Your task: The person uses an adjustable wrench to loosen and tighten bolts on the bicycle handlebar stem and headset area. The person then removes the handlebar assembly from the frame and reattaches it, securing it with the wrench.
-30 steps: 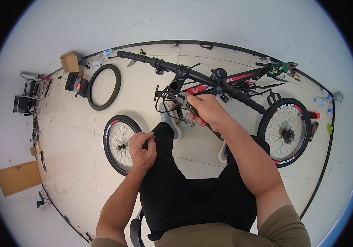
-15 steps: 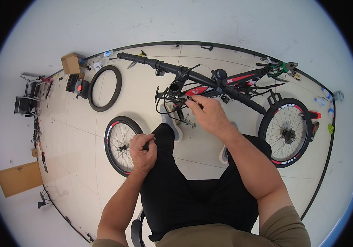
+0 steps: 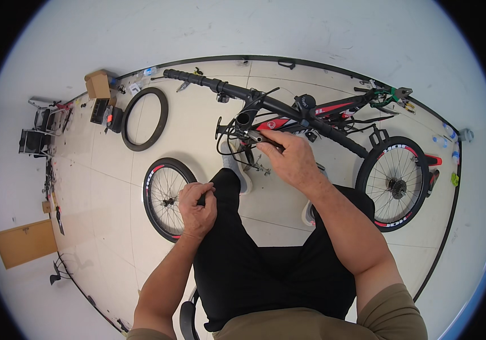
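Beside the bicycle frame [image 3: 334, 122] lying on its side, the seated person's right hand [image 3: 291, 158] grips a small dark tool [image 3: 263, 139] against the fork area, while the left hand [image 3: 197, 207] rests clenched on the knee, near the detached front wheel [image 3: 163, 198].

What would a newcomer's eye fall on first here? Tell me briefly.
First the black and red bicycle lying across the pale floor, its rear wheel still mounted. Next, the right hand on a dark metal part at the frame's front, while the left hand rests on the knee. A loose wheel lies beside that knee, a bare tyre beyond.
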`<state>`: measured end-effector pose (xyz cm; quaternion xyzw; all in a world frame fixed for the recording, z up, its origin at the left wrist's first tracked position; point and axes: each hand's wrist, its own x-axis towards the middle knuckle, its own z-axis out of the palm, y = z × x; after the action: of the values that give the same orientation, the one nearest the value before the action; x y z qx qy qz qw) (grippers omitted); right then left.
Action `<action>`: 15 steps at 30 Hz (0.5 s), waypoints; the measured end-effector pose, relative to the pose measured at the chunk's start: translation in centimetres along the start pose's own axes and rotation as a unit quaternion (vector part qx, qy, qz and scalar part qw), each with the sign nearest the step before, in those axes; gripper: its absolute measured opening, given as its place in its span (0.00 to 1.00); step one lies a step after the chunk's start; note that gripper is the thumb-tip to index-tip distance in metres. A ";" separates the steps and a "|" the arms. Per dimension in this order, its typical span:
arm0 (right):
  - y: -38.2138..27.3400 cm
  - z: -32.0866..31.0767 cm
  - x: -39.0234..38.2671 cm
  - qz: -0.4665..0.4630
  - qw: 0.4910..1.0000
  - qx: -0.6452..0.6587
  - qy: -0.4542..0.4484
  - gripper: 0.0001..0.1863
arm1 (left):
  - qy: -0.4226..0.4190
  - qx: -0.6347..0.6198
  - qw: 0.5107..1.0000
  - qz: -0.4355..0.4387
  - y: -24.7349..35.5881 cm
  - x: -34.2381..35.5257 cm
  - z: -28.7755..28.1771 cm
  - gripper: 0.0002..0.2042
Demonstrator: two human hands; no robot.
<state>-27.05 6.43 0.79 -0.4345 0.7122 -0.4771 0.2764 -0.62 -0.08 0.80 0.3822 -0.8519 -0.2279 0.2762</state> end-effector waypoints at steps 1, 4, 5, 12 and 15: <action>-0.1 0.0 0.0 -0.001 1.000 0.005 0.002 0.16 | 0.000 0.000 1.000 -0.002 0.1 0.0 0.0 0.08; -0.3 -0.1 -0.1 -0.006 1.000 0.021 0.008 0.16 | 0.000 -0.002 1.000 -0.005 0.1 0.0 -0.1 0.08; -0.3 0.0 -0.1 -0.011 1.000 0.027 0.010 0.17 | 0.000 -0.003 1.000 -0.005 0.0 0.0 -0.1 0.08; -0.2 0.2 0.0 -0.005 0.999 0.042 0.002 0.17 | -0.003 -0.005 1.000 -0.007 -0.2 -0.1 0.0 0.08; 0.0 0.2 0.1 -0.003 1.000 0.031 0.001 0.17 | -0.001 -0.005 1.000 -0.003 0.0 0.0 0.0 0.08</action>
<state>-26.94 6.31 0.73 -0.4276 0.6959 -0.5003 0.2874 -0.61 -0.05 0.85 0.3831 -0.8499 -0.2332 0.2765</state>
